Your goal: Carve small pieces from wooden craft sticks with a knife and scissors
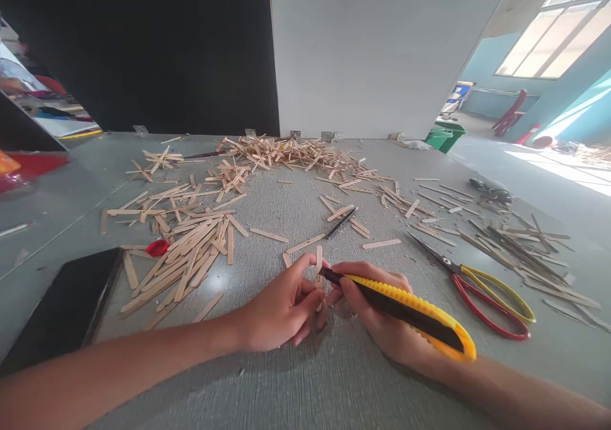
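Observation:
Near the front middle of the table, my left hand (pixel 291 303) pinches a wooden craft stick (pixel 319 259) that stands nearly upright between its fingers. A yellow and black utility knife (pixel 410 309) lies in the grip of my right hand (pixel 377 309), its dark tip end at the stick. Whether the blade cuts into the wood is too small to tell. Just beyond my hands are a black pen (pixel 342 222) and some loose craft sticks (pixel 305 243). Scissors with red and yellow handles (pixel 477 284) rest open to the right of my right hand.
A large pile of craft sticks (pixel 191 258) spreads at the left, with a red cap (pixel 157 247) among them. A black phone-like slab (pixel 62 303) lies at the left front. More sticks (pixel 286 153) heap against the upright panel (pixel 382 55). Thin strips (pixel 520 252) lie at the right.

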The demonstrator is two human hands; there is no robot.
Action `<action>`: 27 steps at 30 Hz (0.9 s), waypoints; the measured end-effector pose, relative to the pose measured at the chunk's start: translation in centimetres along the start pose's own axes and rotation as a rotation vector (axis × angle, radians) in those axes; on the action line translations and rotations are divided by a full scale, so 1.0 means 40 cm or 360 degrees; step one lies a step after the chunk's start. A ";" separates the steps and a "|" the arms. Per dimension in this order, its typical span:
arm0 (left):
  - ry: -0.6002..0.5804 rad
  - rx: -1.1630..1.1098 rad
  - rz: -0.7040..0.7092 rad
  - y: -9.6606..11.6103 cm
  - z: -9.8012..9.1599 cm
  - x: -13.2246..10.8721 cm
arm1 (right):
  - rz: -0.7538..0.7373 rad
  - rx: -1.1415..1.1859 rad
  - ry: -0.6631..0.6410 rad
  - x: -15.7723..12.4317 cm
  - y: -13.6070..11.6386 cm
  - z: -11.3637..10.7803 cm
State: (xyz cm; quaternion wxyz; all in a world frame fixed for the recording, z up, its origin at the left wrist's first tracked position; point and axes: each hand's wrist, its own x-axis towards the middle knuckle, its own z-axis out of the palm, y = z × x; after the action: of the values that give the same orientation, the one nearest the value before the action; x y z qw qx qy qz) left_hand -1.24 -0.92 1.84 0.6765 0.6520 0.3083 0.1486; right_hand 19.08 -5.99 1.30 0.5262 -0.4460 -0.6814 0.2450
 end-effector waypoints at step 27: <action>0.0000 0.0037 0.0054 -0.004 0.004 -0.002 | -0.0052 -0.0014 -0.0041 -0.017 0.001 0.004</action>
State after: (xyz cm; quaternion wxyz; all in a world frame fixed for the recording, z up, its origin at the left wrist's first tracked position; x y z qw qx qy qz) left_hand -1.21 -1.11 1.69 0.6663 0.6649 0.2990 0.1566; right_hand 18.97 -6.55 0.89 0.5193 -0.4338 -0.6964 0.2391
